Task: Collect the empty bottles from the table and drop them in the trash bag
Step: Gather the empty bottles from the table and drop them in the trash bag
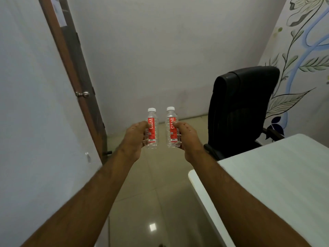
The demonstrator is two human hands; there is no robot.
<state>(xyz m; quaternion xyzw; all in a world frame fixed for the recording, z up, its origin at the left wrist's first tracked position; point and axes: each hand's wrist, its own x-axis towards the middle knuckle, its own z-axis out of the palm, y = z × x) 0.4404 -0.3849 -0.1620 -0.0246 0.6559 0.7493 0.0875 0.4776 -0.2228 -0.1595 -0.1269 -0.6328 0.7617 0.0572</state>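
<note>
Right, hands first: you have both arms stretched out in front of you, bare to the elbow, each holding one bottle upright above the floor.
Left hand (133,138): your fingers are curled round the lower half of the left bottle (152,128), thumb pressed on the label.
Right hand (187,135): the same wrap on the right bottle (171,127), thumb on its label, fingers behind.
Bottles: two small clear plastic cylinders, ribbed and see-through, each with a white screw cap and a red paper band reading CLEAR with a barcode at the foot; they stand side by side, near each other but apart, nothing visible inside.
Table (277,184): white, smooth, with a rounded corner and faint stripes, at your right; your right forearm passes over its near edge.
Chair (243,107): black, padded, leather-like backrest with an armrest, standing just beyond the table.
Door (78,82): brown wood, open at an angle on your left, with a round metal knob.
Floor (151,202): pale glossy tiles that catch a square glint of light.
Walls: plain and matt ahead; on the right, painted leaves and a blue stem.
</note>
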